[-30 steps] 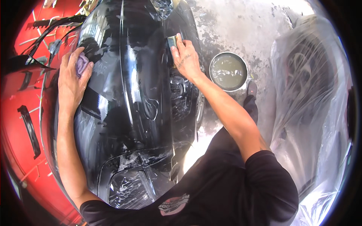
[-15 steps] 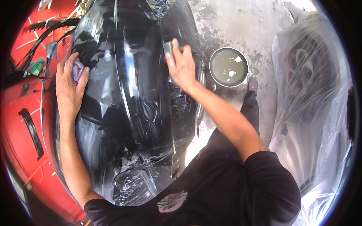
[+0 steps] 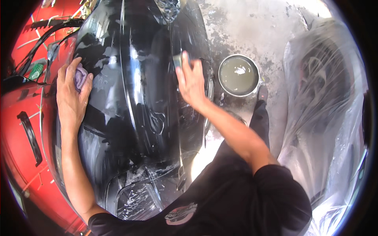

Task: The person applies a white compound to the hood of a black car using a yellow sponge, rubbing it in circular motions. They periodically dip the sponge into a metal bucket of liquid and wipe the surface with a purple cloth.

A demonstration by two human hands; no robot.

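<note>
Block (image 3: 177, 60) on black bodywork (image 3: 153, 70), pinched by the right hand's (image 3: 191, 84) fingers.
Farther left, left hand (image 3: 72, 94) curls around purple cloth (image 3: 80, 76), over the bodywork; from here, round pan (image 3: 238, 95), murky water (image 3: 232, 80) inside, sits on floor (image 3: 260, 23) at right.

A round pan (image 3: 258, 76) with a pale rim sits on the grey floor (image 3: 271, 23), near the floor's left edge; it holds cloudy, greenish-grey water (image 3: 241, 85) with a bright glint on it. Dark blotches mark the floor around the pan. Along the floor's right edge, a wrinkled clear plastic sheet (image 3: 315, 133) covers a bulky form, and a dark rounded shape (image 3: 319, 67) shows through it. At far left is a shiny red panel (image 3: 13, 137) with a black bar (image 3: 30, 137). Toward its upper edge are curved black strips (image 3: 65, 24) and a small green item (image 3: 36, 70).
</note>
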